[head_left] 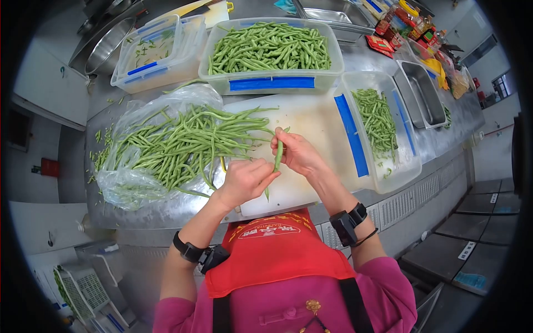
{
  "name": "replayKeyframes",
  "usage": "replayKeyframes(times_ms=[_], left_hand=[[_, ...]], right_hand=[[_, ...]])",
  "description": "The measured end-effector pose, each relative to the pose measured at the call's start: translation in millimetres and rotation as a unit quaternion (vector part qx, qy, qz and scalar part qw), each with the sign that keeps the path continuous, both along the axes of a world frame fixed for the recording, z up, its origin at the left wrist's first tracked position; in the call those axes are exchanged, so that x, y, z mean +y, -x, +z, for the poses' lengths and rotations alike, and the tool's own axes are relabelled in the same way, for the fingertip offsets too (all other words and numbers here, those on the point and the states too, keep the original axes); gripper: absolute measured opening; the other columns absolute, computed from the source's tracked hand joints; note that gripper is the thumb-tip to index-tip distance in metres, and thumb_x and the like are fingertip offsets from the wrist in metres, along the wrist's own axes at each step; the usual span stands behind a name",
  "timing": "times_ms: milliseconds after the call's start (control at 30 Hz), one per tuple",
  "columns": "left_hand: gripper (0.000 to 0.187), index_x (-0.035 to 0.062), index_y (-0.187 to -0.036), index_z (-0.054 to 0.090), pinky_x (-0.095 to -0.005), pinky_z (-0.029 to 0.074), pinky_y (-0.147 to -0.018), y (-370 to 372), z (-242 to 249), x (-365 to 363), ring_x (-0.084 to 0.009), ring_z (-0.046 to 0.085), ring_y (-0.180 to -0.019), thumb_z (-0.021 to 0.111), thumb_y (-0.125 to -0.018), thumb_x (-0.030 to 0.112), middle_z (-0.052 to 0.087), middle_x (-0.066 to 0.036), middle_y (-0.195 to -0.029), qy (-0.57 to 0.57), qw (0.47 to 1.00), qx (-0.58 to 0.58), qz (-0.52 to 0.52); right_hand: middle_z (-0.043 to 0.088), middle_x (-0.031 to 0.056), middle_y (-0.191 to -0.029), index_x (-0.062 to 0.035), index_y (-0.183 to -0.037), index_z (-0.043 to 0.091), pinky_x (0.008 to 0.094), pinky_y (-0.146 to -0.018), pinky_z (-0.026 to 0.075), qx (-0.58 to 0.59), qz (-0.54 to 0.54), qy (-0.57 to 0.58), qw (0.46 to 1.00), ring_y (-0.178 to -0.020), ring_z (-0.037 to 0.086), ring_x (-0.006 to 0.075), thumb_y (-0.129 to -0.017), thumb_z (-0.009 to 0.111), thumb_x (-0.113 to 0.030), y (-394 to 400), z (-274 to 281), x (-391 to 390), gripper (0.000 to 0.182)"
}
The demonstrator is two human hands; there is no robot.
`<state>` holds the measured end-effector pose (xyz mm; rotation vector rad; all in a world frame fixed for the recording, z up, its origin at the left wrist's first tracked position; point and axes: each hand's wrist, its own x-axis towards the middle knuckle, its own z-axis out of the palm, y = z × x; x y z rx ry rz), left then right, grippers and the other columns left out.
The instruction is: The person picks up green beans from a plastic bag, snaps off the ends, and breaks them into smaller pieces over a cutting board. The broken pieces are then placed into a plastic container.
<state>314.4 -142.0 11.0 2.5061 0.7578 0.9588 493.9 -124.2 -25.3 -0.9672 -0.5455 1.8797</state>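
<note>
My right hand (300, 153) is closed around a short length of green bean (278, 154), held upright above the white cutting board (327, 161). My left hand (244, 181) pinches at the lower end of the bean, its fingers pressed together. Just left of both hands lies a heap of long whole green beans (194, 139), spread over a clear plastic bag (125, 186). On my right, a clear plastic bin (402, 161) with a blue handle contains short bean pieces (375, 119).
Behind the board stands a large bin (272, 83) full of beans. A lidded-looking clear container (147, 55) with scraps is at the back left. A steel pan (419, 94) stands at the right, near bottles and packets (411, 25). Bean scraps litter the steel counter (100, 205).
</note>
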Motion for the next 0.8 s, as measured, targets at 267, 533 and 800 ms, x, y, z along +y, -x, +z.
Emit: replayKeyframes(times_ms=[267,533,800], left_hand=[[0.015,0.0075,-0.075,0.051,-0.0215,0.032,-0.041,3,0,9,-0.0076,0.046,-0.048,0.066,-0.078,0.010,0.053,-0.002,-0.062,0.440,0.833,-0.305,0.141],[0.022,0.0103,-0.076,0.046,-0.0187,0.029,-0.043,-2,-15,7,-0.0034,0.040,-0.048,0.067,-0.077,0.012,0.048,0.004,-0.060,0.598,0.773,-0.185,0.099],[0.015,0.0078,-0.084,0.058,-0.0197,0.033,-0.044,6,-29,11,-0.0040,0.046,-0.050,0.069,-0.076,0.015,0.053,0.002,-0.062,0.562,0.798,-0.159,0.150]], right_hand=[[0.053,0.0002,-0.069,-0.0076,-0.076,0.050,0.0213,-0.046,0.043,-0.215,-0.063,-0.139,0.965,-0.055,0.051,0.0062,-0.086,0.060,-0.018,7,4,-4,0.017],[0.054,0.0009,-0.066,-0.0037,-0.076,0.049,0.0193,-0.044,0.044,-0.332,-0.063,-0.235,0.911,-0.050,0.052,0.0055,-0.086,0.060,-0.012,22,-3,-7,0.017],[0.058,0.0035,-0.077,-0.0008,-0.094,0.057,0.0205,-0.054,0.047,-0.227,-0.048,-0.227,0.946,-0.062,0.057,0.0082,-0.085,0.058,-0.009,-1,-7,-9,0.012]])
